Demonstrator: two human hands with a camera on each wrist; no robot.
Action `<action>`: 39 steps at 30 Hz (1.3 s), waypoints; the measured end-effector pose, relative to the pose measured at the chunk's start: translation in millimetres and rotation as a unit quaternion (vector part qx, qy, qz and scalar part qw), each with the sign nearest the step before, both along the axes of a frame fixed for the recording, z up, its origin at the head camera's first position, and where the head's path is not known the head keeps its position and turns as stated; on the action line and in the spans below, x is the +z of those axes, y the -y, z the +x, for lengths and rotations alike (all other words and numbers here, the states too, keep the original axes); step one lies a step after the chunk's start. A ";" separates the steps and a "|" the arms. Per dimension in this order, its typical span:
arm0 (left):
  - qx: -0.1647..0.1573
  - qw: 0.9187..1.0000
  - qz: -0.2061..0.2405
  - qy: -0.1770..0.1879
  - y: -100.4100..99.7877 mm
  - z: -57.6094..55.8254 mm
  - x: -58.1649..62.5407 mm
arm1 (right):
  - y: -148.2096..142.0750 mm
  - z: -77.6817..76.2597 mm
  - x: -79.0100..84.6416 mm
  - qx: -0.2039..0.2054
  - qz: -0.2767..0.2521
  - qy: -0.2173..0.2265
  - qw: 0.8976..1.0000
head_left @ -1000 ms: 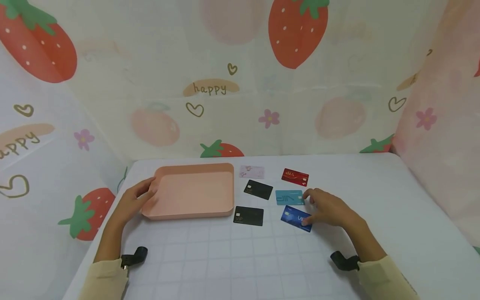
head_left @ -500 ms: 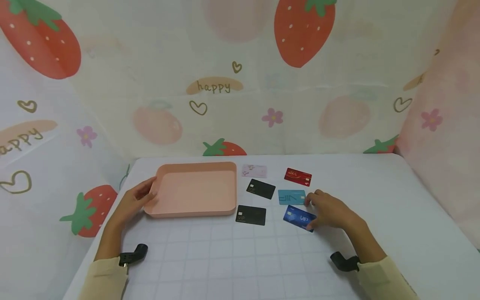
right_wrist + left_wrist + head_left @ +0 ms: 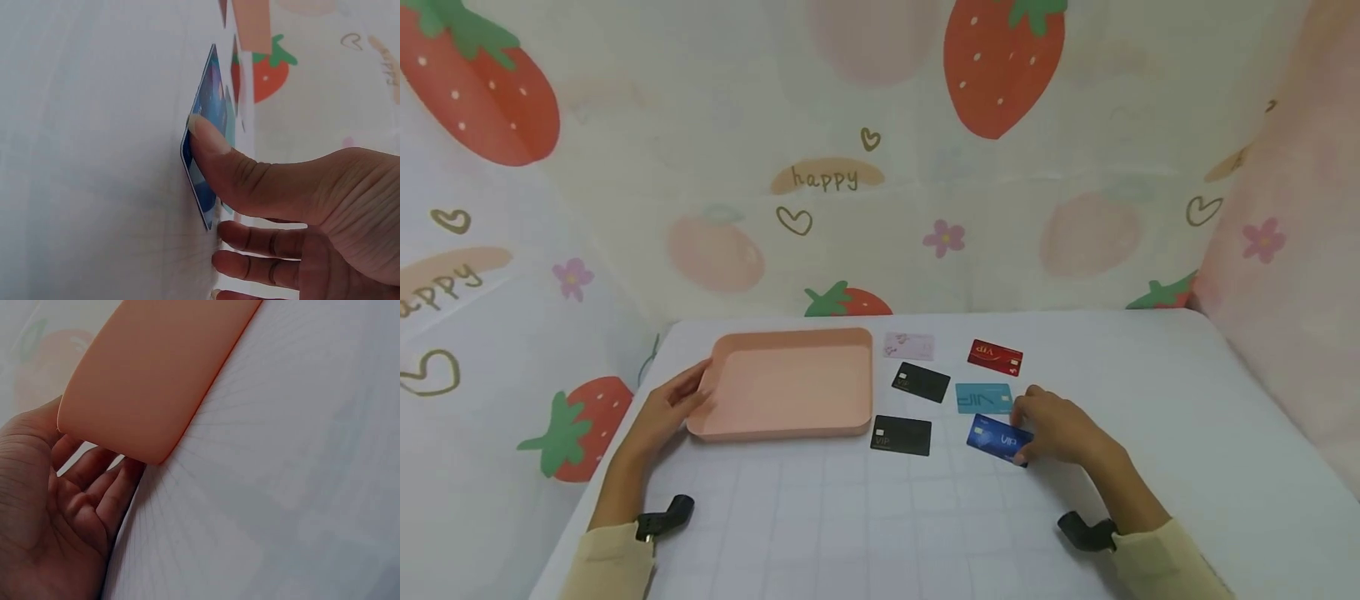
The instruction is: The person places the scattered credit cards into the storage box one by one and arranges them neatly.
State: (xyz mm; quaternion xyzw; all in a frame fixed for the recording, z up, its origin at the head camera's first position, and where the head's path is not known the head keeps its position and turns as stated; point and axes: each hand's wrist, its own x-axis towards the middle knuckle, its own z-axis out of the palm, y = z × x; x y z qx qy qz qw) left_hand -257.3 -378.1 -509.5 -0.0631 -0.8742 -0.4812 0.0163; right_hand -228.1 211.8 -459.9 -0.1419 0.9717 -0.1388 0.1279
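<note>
Right hand (image 3: 1063,429) pinches blue card (image 3: 992,437); left hand (image 3: 658,417) grips tray (image 3: 790,383)

Lying on the desk (image 3: 1165,408), right of the tray, the blue card probably offers only edges, so the hold spans its right end. Gripping the tray's left side likely steadies it.

Left hand (image 3: 662,414) grips while right hand (image 3: 1060,427) pinches.
</note>
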 end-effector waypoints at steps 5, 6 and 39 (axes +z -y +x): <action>0.007 1.000 0.008 0.008 0.8 1.8 -4.6 | 4.6 4.7 0.6 0.000 0.006 0.003 1.000; 0.005 1.000 0.011 0.008 0.7 1.4 -4.9 | 4.7 5.0 1.1 0.001 0.007 0.002 1.000; 0.045 0.998 0.036 0.033 -1.7 0.1 -5.2 | 5.5 4.7 3.5 0.010 -0.015 0.014 1.000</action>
